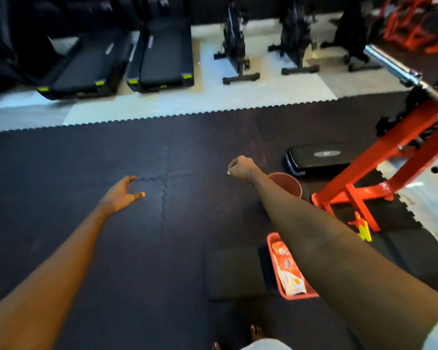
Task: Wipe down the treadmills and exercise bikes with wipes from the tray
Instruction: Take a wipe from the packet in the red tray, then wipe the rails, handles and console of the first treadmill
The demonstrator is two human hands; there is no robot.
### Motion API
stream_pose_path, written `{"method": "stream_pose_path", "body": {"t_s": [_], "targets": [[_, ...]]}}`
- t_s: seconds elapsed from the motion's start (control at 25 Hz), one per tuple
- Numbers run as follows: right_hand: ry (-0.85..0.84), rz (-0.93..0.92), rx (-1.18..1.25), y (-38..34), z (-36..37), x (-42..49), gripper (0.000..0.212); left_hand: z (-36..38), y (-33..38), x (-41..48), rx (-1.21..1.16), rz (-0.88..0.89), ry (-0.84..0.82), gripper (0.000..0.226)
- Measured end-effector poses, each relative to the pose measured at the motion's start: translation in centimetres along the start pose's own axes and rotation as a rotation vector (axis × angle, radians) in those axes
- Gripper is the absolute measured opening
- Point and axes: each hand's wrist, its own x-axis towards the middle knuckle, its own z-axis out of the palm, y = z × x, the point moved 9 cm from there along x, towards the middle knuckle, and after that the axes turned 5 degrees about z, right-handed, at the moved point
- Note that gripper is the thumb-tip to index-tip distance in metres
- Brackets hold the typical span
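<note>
Fingers [130,179] of the L hand [122,193] are spread straight & hold nothing. The R hand [241,168] is curled to a loose fist w/ no wipe showing; a pale speck at its edge is prob. a nail, can't tell. Both hang over the dark floor mat [86,160].

Low down by the R arm lies the wipes pack [286,271] in the red tray [270,239], partly hidden by the arm, w/ a black pad [234,271] just beside. The pack looks soft, crinkly & light. Single wipes are prob. damp, limp & clingy, so pinch a corner at the opening & steady the pack w/ the other hand.

Across the mat, well apart, stand the treadmills [165,59] & exercise bikes [235,46]. Nearer are a pink bucket [288,183], a black step [319,157] & an orange rack [379,173]. Its barbell [390,64] juts out at R, a likely bump risk.
</note>
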Motion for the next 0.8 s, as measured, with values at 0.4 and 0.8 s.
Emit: {"method": "stream_pose_path", "body": {"t_s": [0.4,0.8], "targets": [[0.265,-0.38,0.032,-27.5,-7.2,-0.7,0.035,-22.8,-6.7,0.9,-0.057,0.012,0.267,0.078],[0.268,-0.555,0.12,-47.6,-9.1,9.0,0.05,-38.8,-10.1,11.9,-0.07,0.033,0.435,0.073]]}}
